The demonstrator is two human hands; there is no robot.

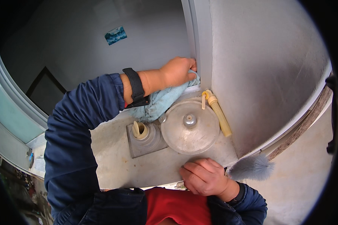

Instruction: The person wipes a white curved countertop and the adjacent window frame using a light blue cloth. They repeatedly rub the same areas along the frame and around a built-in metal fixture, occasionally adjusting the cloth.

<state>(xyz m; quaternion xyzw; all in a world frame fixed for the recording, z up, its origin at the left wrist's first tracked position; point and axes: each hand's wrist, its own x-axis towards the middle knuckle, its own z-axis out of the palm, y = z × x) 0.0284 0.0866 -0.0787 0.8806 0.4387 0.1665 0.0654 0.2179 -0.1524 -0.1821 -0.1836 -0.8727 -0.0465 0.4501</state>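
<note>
My left hand (178, 71) reaches up to the inner corner of a window frame (202, 45), its fingers closed on a light blue cloth (166, 98) that trails along the sill. Below the cloth, a round metal lid (180, 137) with a shiny knob covers a vessel on the ledge. My right hand (204, 177) is curled at the ledge's near edge, below the lid. A grey bristle brush (253, 168) lies just beyond its wrist; whether the fingers hold the handle is hidden.
Left of the lid, a grey container with a cream spout (140, 130) stands on a square slab (135, 152). A yellowish plastic tube (221, 119) lies between lid and side wall (264, 70). The concrete ledge (109, 160) runs left beneath the opening. Beyond it hangs a small blue picture (115, 35).
</note>
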